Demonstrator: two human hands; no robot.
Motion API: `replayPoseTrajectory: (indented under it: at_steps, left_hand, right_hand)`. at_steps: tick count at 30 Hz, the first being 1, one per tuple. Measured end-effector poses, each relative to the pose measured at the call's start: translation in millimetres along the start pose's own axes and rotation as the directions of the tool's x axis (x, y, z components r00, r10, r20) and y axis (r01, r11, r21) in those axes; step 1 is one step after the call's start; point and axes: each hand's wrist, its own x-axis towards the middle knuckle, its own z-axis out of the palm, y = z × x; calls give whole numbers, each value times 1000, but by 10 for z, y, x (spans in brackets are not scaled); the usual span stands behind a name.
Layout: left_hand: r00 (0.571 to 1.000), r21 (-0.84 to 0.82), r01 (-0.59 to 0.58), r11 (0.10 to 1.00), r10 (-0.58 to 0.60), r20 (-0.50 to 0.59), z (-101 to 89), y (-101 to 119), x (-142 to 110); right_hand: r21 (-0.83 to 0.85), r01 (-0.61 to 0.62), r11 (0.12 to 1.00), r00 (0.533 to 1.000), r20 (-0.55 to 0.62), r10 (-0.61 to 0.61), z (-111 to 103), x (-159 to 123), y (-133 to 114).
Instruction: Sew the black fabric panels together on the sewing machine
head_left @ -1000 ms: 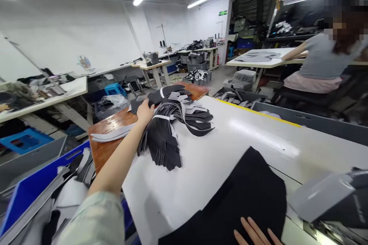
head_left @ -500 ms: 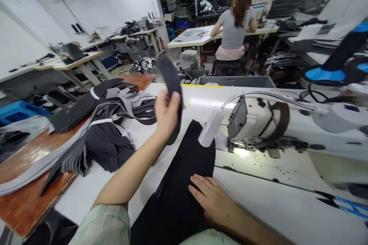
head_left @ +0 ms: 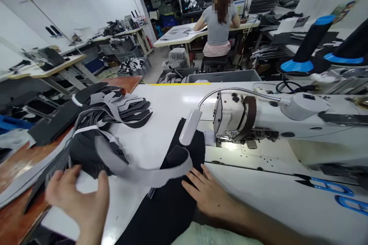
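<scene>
My right hand (head_left: 205, 191) lies flat, fingers spread, on a long piece of black fabric (head_left: 172, 206) that runs along the table. A curved strip, grey on one side and dark on the other (head_left: 152, 176), lies partly over the fabric, its right end by my right fingertips. Its left part is smeared by motion and seems raised off the table. My left hand (head_left: 79, 199) is apart from the strip at the lower left, thumb and fingers spread, nothing between them. Close beyond it sits a bundle of dark cut pieces (head_left: 86, 147) tied with a white band.
On the right stands a sewing machine (head_left: 238, 118) with a white gooseneck lamp (head_left: 191, 126) over the fabric. Blue-handled scissors (head_left: 330, 187) lie at the right. More grey cut pieces (head_left: 129, 109) are stacked at the left. Beyond the table, a person (head_left: 217, 23) sits at another table.
My left hand has let go of the dark strip and moved down and left. The strip now lies across the black fabric, grey side showing. My right hand stays on the fabric.
</scene>
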Motion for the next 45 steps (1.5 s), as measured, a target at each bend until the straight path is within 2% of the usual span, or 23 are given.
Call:
replayPoseTrajectory:
  at_steps: [1,2,3,5,7,8,10,12,13,15,16,18,20,22,26,29,33,36,39,40,41,44,45]
  left_hand:
    - [993,40,-120,992,120,-6,67,-73,-81]
    - [959,67,-282,957,280,45,134,-122,-158]
    - [885,71,-454,888,440,150,201,-151,-227]
    - [650,14,-699,715,628,427,322,-172,-329]
    - [448,-86,-804,588,695,563,415,-185,-387]
    - [370,-146,-837,527,743,558,448,-202,-408]
    - [236,-283,-876,391,858,456,491,-260,-453]
    - [151,-351,-894,279,925,349,521,-331,-505]
    - [128,-348,-902,255,929,348,539,-359,-527]
    - [145,-261,-925,276,891,430,597,-372,-552]
    - [187,-188,-932,309,857,480,641,-348,-551]
    - [310,-13,-922,388,757,575,762,-226,-524]
    - [417,165,-888,430,601,682,919,-9,-482]
    - [462,282,-864,417,433,774,1089,273,-449]
    - [410,273,-856,439,255,876,1327,791,-456]
    - [338,205,-876,438,252,907,1317,928,-475]
    - [219,122,-948,295,321,922,1152,768,-430]
    - [192,95,-962,255,387,902,1054,578,-357]
    - [165,-9,-952,305,538,827,988,491,-245]
    - [187,-21,-944,328,589,786,966,496,-203]
    - [236,-3,-936,351,637,734,945,517,-165]
    - [426,171,-902,397,748,509,923,618,-130]
    - [442,208,-897,390,773,455,941,647,-161]
  right_hand:
    - [6,4,1000,1000,-6,-4,-1,-3,-6]
    - [12,2,1000,1000,-14,-2,-3,-7,-13]
    - [18,-6,1000,1000,-21,7,-6,-11,-20]
    - [27,-30,999,999,-26,31,-12,-17,-30]
    - [34,-47,998,998,-35,49,-15,-25,-30]
    - [36,-49,998,998,-40,50,-13,-30,-27]
    - [40,-48,998,998,-44,50,-1,-44,-13]
    - [46,-60,997,997,-44,62,21,-59,2]
    - [50,-68,996,996,-46,71,33,-64,7]
    - [51,-81,995,995,-61,84,51,-68,6]
    - [48,-83,995,994,-69,87,54,-66,-1]
    - [40,-84,996,993,-80,87,45,-52,-28]
    - [33,-91,995,991,-92,94,22,-28,-69]
    - [24,-102,994,990,-100,104,-1,-3,-107]
    - [3,-80,997,993,-88,80,-11,-10,-112]
    - [9,-49,999,994,-97,49,-21,-101,-37]
    - [42,-44,998,991,-126,49,-76,-241,72]
    - [77,-32,997,990,-132,42,-110,-263,109]
    - [94,-14,995,992,-125,26,-115,-236,116]
    - [93,-7,996,992,-124,19,-110,-229,114]
    - [89,-3,996,992,-126,14,-100,-224,113]
    - [63,-1,998,990,-143,10,-63,-228,107]
    - [52,2,999,989,-149,6,-52,-232,104]
